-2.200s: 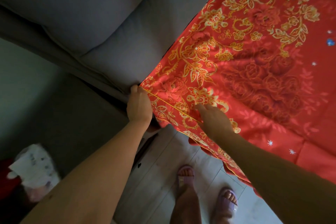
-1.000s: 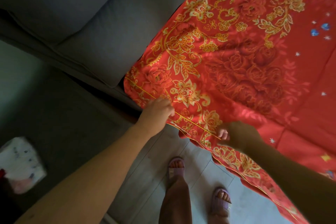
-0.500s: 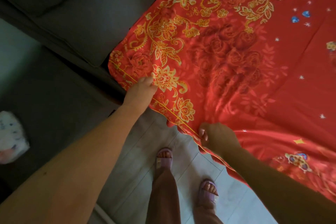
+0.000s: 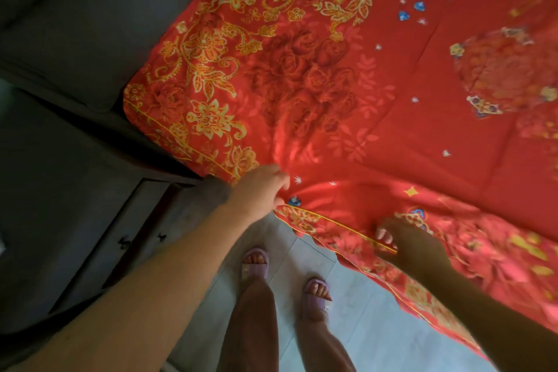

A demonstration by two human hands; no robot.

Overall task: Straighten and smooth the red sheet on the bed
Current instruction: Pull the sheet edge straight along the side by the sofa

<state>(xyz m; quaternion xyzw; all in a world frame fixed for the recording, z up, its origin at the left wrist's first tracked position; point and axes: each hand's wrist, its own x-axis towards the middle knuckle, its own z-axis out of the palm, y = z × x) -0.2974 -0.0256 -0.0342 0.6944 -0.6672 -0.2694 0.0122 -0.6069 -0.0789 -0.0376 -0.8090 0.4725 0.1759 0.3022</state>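
Note:
The red sheet [image 4: 377,93], printed with gold flowers and dark roses, covers the bed from the centre to the right of the head view. Its near edge, trimmed with a yellow line, hangs over the bed's side above the floor. My left hand [image 4: 261,192] is closed on that edge where the cloth bunches into a fold. My right hand [image 4: 407,246] pinches the hanging hem further right, fingers curled around the yellow trim. A crease runs up into the sheet from my left hand.
A grey padded headboard [image 4: 84,27] rises at the upper left beside the sheet's corner. Below it stands a dark bedside cabinet [image 4: 75,190] with small handles. My feet in purple slippers [image 4: 255,261] stand on pale floor tiles [image 4: 362,326] close to the bed.
Both hands have shifted right along the sheet's near edge, away from the headboard corner. The view has followed, showing more of the sheet's middle pattern.

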